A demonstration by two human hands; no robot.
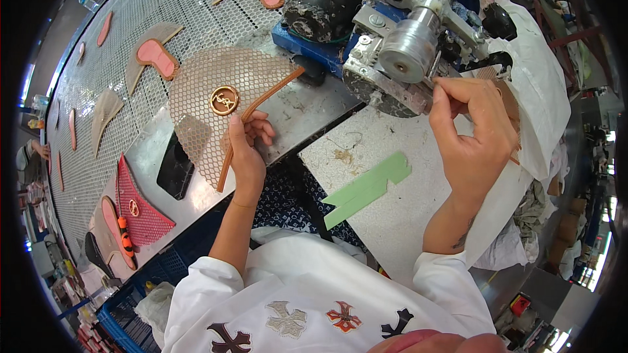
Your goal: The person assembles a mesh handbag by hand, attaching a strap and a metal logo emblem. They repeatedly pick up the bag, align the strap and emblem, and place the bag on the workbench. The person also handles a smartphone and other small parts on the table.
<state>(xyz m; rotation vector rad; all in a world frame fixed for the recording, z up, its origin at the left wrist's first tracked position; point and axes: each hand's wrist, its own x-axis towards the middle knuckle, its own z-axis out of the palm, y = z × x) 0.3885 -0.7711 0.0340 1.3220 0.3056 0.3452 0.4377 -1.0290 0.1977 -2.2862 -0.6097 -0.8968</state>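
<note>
My left hand (247, 153) is closed on the edge of a beige mesh shoe upper (196, 75), thumb on top and fingers curled below. Brown trim (268, 95) runs along that edge, and a round brown-and-gold emblem (224, 100) sits on the mesh beside my thumb. My right hand (474, 127) is up against the blue-and-metal machine (399, 59), with thumb and forefinger pinched together at its small parts, just right of the metal cylinder. What those fingertips hold, if anything, is too small to make out.
A mesh-patterned work surface (203, 19) carries several pink-lined shoe pieces (156, 53). Closer in lie a black phone (175, 168), a red mesh piece (140, 206) and an orange-and-black handled tool (124, 234). Green strips (366, 189) lie on the pale table; white cloth (540, 91) hangs at right.
</note>
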